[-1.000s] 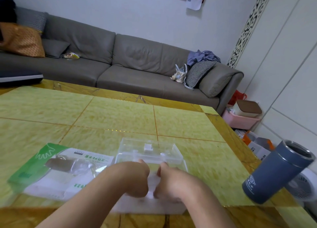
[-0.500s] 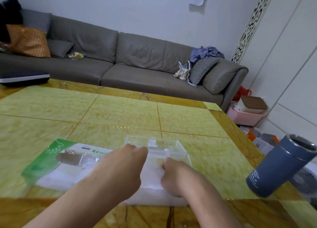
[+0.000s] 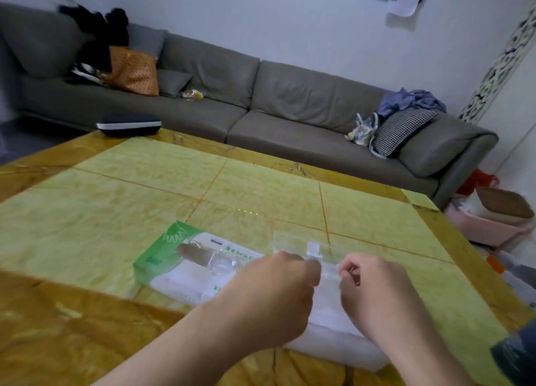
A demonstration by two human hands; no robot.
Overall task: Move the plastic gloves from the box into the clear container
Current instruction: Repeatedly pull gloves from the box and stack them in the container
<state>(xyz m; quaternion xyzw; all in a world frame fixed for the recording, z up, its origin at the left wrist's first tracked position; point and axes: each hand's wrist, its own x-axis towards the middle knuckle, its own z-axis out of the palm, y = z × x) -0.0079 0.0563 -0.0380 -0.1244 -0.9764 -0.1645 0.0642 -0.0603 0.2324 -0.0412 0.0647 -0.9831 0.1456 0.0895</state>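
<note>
Both hands, left [image 3: 272, 295] and right [image 3: 374, 292], are pinching the container [image 3: 327, 301] lid; I'm risking it springing open and scattering gloves across the table [image 3: 116, 211].

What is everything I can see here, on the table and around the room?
Glove box: one, green and white, on table left of hands.
Clear container: one, transparent, white contents inside, under both hands.
Table: one, yellow-green with amber border.
Blue tumbler: one, bottom right edge, mostly cut off.
Dark case: one, navy, table's far corner.
Sofa: one, grey, against wall.
Orange cushion: one, sofa's left.
Checked cushion: one, black-white, sofa's right.
Pink bin: one, floor, right.
Left hand: curled at container.
Right hand: curled at container.
</note>
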